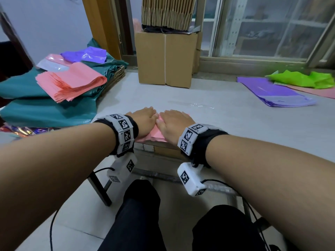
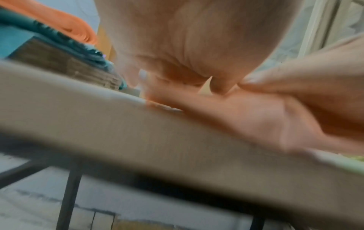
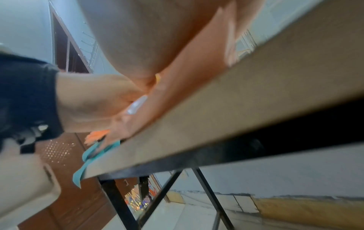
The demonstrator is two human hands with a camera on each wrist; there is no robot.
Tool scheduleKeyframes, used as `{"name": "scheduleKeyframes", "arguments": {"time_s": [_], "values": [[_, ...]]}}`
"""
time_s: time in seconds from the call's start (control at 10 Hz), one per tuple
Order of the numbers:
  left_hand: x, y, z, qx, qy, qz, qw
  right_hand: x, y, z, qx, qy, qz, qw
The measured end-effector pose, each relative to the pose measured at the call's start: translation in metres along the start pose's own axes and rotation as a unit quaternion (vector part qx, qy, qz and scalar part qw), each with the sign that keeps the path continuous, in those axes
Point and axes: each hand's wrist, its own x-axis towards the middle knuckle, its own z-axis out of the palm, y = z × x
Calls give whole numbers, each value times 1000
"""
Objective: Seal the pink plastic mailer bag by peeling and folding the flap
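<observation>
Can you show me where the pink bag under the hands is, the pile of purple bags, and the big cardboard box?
pink mailer bag (image 1: 157, 135), head view, on the bare strip between the two wrists.
purple bags (image 1: 275, 94), head view, on the top sheet of the pile at the right.
cardboard box (image 1: 165, 58), head view, on its front face.

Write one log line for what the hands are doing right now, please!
step: pressing flap down | left hand: flat on pink bag | right hand: flat on pink bag | bag: at near table edge
</observation>
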Motion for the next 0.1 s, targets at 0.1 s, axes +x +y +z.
{"name": "scheduleKeyframes", "arguments": {"time_s": [0.1], "values": [[10, 1, -32, 0, 8, -13, 1000, 12, 1, -23, 16, 27, 10, 999]]}}
